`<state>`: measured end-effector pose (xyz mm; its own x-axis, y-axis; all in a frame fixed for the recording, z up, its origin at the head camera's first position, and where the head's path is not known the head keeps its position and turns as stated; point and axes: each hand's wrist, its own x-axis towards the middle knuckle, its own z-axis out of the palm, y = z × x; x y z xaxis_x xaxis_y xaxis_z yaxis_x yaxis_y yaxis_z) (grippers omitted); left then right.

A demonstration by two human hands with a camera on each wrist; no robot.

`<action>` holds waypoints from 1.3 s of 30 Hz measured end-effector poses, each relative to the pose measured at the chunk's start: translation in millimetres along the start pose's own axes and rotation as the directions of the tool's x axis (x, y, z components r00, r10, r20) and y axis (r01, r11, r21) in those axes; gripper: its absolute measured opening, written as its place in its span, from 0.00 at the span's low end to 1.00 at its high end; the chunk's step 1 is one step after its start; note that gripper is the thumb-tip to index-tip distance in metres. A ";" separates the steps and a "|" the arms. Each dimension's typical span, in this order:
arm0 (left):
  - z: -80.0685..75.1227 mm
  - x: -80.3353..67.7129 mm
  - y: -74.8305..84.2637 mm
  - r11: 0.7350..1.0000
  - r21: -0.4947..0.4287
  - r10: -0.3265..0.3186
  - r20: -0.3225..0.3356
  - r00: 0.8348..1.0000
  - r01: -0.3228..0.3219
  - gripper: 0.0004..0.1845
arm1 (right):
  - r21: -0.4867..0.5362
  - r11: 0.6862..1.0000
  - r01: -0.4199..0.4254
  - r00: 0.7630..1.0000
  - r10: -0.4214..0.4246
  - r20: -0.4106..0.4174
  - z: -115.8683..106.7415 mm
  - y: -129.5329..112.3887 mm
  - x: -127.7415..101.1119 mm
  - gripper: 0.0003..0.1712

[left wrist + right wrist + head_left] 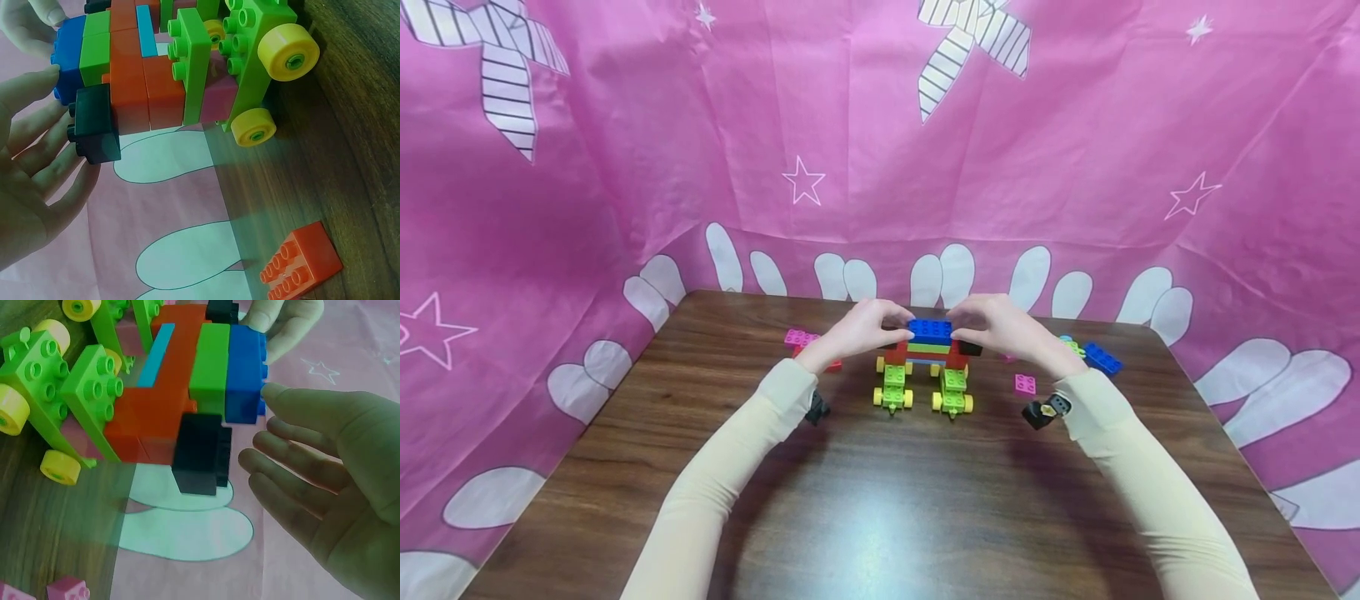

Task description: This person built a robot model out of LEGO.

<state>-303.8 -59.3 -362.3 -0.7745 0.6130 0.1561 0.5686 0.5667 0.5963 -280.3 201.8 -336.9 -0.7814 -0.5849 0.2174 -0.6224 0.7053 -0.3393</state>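
A toy-brick build stands mid-table with a blue brick (931, 330) on top. My left hand (868, 323) pinches the blue brick's left end between thumb and index finger, and my right hand (996, 321) pinches its right end likewise. The other fingers of both hands spread loosely behind. Below the blue brick come a lime-green layer (95, 50) and red bricks (130, 81). Black bricks (97, 122) jut from both sides, the right one (200, 453) near my right fingers. Underneath are lime-green bases (893, 387) with yellow wheels (287, 53).
To the left lie a pink brick (800, 337) and a red brick (306, 259). On the right are a small pink brick (1025, 383), a blue brick (1102, 358) and a green piece (1072, 345). A pink curtain (880, 200) rises behind the wooden table (880, 500).
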 end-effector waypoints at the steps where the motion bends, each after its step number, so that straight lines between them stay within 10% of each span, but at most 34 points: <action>1: 0.0 -0.1 0.1 1.000 0.001 -0.001 0.001 1.000 0.001 0.19 | 0.003 1.000 -0.011 1.000 0.011 -0.003 -1.9 0.8 -1.3 0.19; 19: 0.8 -2.2 -1.7 1.000 0.009 -0.004 0.014 1.000 0.004 0.19 | -0.029 0.996 -0.081 0.988 0.077 -0.137 -47.8 47.6 -43.5 0.17; 39: 0.7 0.9 -3.6 1.000 0.011 0.003 0.020 1.000 -0.003 0.19 | 0.031 0.901 -0.432 0.893 0.433 -0.120 -57.8 132.4 -112.0 0.28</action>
<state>-306.4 -60.4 -364.9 -0.7671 0.6255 0.1423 0.5743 0.5708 0.5868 -277.9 383.8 -353.3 -0.9729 -0.1690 0.1576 -0.2216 0.8761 -0.4282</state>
